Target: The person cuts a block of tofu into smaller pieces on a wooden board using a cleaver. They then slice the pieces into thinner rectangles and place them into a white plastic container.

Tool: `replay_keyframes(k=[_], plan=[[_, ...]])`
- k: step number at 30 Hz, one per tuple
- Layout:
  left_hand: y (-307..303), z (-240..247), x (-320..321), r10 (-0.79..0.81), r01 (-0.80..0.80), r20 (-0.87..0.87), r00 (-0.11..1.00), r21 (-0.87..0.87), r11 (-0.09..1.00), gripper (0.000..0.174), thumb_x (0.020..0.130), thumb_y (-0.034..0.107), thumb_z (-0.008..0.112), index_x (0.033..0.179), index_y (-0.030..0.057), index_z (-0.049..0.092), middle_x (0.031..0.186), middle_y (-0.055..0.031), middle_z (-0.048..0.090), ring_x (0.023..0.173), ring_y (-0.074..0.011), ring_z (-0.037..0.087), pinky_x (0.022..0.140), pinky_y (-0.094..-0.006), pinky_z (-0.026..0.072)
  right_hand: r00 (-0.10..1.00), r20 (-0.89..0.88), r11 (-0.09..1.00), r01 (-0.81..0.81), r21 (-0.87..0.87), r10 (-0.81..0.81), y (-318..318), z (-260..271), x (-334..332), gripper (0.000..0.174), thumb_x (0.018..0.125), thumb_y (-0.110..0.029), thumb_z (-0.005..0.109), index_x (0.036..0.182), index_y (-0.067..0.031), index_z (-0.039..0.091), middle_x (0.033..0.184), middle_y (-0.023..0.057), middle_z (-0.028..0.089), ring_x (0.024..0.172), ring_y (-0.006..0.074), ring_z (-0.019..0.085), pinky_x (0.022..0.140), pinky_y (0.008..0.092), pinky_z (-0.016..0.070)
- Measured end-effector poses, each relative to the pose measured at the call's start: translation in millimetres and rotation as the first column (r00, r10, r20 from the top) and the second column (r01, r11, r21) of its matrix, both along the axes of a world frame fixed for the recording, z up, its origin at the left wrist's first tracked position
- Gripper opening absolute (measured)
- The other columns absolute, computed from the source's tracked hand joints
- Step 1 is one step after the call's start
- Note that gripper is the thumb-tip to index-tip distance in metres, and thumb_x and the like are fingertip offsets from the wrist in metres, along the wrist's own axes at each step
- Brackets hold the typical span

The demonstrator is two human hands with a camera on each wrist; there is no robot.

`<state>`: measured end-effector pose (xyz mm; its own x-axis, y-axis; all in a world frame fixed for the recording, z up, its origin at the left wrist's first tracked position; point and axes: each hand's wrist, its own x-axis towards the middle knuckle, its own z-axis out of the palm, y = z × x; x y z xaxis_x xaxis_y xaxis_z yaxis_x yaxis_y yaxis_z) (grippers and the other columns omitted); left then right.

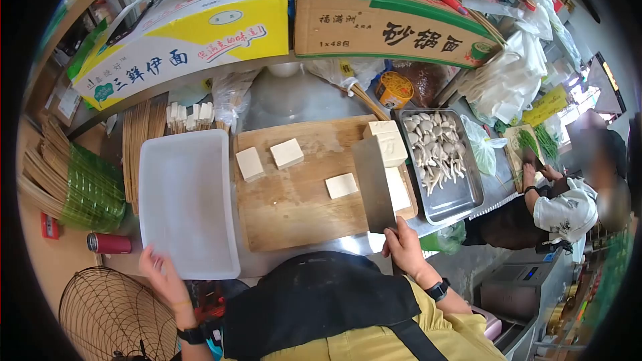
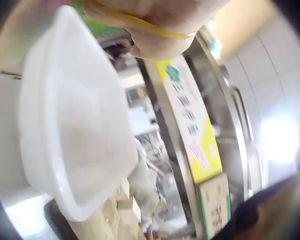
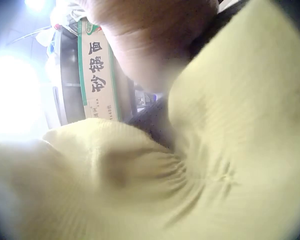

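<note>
My right hand grips a cleaver by its handle, the broad blade standing over the right part of the wooden cutting board. Beside the blade are a stacked tofu block and a white tofu slab, partly hidden behind it. Three cut tofu pieces lie apart on the board. My left hand, blurred with loose fingers, is at the near left corner of a white plastic bin. That bin also fills the left wrist view. In the right wrist view, a yellow sleeve hides the cleaver.
A metal tray of mushrooms stands right of the board. Bamboo skewers and a red can are left of the bin. Cartons line the shelf above. At far right another person cuts greens.
</note>
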<state>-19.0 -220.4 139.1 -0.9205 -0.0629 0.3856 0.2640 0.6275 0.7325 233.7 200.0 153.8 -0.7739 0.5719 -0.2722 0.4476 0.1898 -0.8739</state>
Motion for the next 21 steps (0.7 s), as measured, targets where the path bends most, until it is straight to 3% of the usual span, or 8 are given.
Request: replay_keyframes(k=[1,2,3,5,7,9,18,21], plan=[[28,16,-8,-0.238,0.228,0.162,0.958,0.078,0.971,0.032,0.093,0.009,0.052,0.124,-0.0012,0.05,0.114,-0.0097,0.054,0.096,-0.0176,0.054,0.086,-0.032,0.0467,1.0,0.004,1.0,-0.01,-0.012,0.01,1,-3,-1,0.012,0.094,-0.005,0.048,0.102,0.0039,0.045,0.062,0.011,0.06,0.051,0.0178,0.061,0.049,0.0302,0.0482],[69,30,-13,-0.473,0.294,0.393,0.789,0.435,0.851,0.031,0.093,0.008,0.052,0.123,-0.0014,0.052,0.117,-0.0105,0.055,0.098,-0.0185,0.056,0.088,-0.0326,0.0476,1.0,0.004,1.0,-0.02,-0.023,0.02,1,-6,-3,0.012,0.094,-0.005,0.048,0.101,0.0038,0.044,0.061,0.0109,0.06,0.051,0.0179,0.061,0.049,0.0302,0.0483],[112,44,-15,-0.713,0.209,0.472,0.518,0.739,0.641,0.03,0.093,0.007,0.052,0.122,-0.0017,0.053,0.119,-0.0112,0.055,0.101,-0.0194,0.057,0.089,-0.0333,0.0484,1.0,0.001,0.999,-0.029,-0.034,0.029,0,-7,-6,0.011,0.094,-0.005,0.048,0.1,0.0038,0.044,0.061,0.0108,0.06,0.051,0.018,0.061,0.049,0.0303,0.0484],[180,41,-22,-0.907,0.183,0.419,0.039,0.889,0.419,0.036,0.094,0.008,0.054,0.128,-0.0015,0.049,0.123,-0.0128,0.054,0.107,-0.0222,0.059,0.097,-0.0361,0.0483,0.998,0.009,0.998,-0.063,-0.005,0.063,-3,-8,-13,0.015,0.094,-0.006,0.048,0.105,0.0045,0.044,0.06,0.0107,0.06,0.05,0.018,0.06,0.048,0.0303,0.0479],[235,-20,-28,-0.863,0.236,0.493,-0.11,0.857,0.459,0.041,0.093,0.006,0.055,0.132,-0.0018,0.045,0.126,-0.014,0.051,0.109,-0.024,0.058,0.099,-0.0363,0.0476,0.996,0.014,0.996,-0.083,0.036,0.083,-7,-17,-20,0.021,0.096,-0.007,0.049,0.112,0.0054,0.043,0.059,0.0083,0.059,0.049,0.0143,0.058,0.046,0.0275,0.0464],[276,-64,-27,-0.749,0.115,0.619,-0.234,0.783,0.611,0.048,0.091,0.002,0.056,0.136,-0.0022,0.041,0.127,-0.0147,0.05,0.11,-0.0251,0.058,0.099,-0.0358,0.0479,0.995,0.064,0.997,-0.079,0.015,0.077,-12,-17,-26,0.023,0.095,-0.008,0.049,0.113,0.0056,0.043,0.059,0.0095,0.059,0.05,0.0162,0.06,0.047,0.0288,0.0481],[319,-129,-9,-0.775,0.37,0.615,-0.142,0.76,0.535,0.05,0.091,0.0,0.054,0.138,0.0033,0.04,0.118,-0.0115,0.052,0.107,-0.0204,0.058,0.091,-0.0307,0.0504,0.996,0.075,0.97,-0.074,0.231,0.058,-23,-40,-33,0.015,0.093,-0.007,0.051,0.102,0.0037,0.045,0.062,0.0154,0.06,0.054,0.0259,0.062,0.051,0.0363,0.0482],[317,-126,-7,-0.79,0.278,0.6,-0.128,0.786,0.552,0.054,0.092,0.001,0.054,0.142,0.006,0.036,0.118,-0.0111,0.051,0.105,-0.0194,0.059,0.09,-0.0297,0.0506,0.984,0.175,0.991,-0.061,0.119,0.04,-27,-23,-41,0.018,0.09,-0.01,0.051,0.1,0.0033,0.046,0.08,0.0328,0.058,0.085,0.0511,0.056,0.071,0.053,0.0458]])
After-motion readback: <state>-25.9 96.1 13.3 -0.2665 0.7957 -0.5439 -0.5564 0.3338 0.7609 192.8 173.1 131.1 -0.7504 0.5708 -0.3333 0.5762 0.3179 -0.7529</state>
